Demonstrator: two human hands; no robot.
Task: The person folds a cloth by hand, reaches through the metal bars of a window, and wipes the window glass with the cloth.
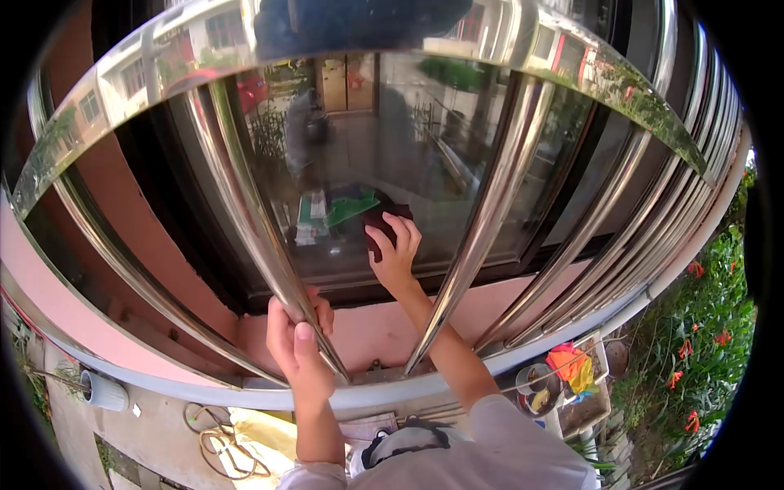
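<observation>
My right hand (398,255) reaches between two upright metal bars and presses a dark maroon cloth (373,220) to the window glass (351,155). Its fingers are bent over the cloth. On the left, my left hand (300,341) is wrapped round the lower part of a shiny metal bar (266,241), with the thumb in front. Another metal bar (490,220) stands just right of my right forearm. Behind the glass, or mirrored in it, a green and white shape shows near the cloth.
A curved, mirror-like metal band (180,69) crosses the top of the view. Below the glass runs a pink ledge (376,327). At the lower right is a box (600,359) with bright cloths beside it. A hose (208,441) and a bucket (104,390) are at the lower left.
</observation>
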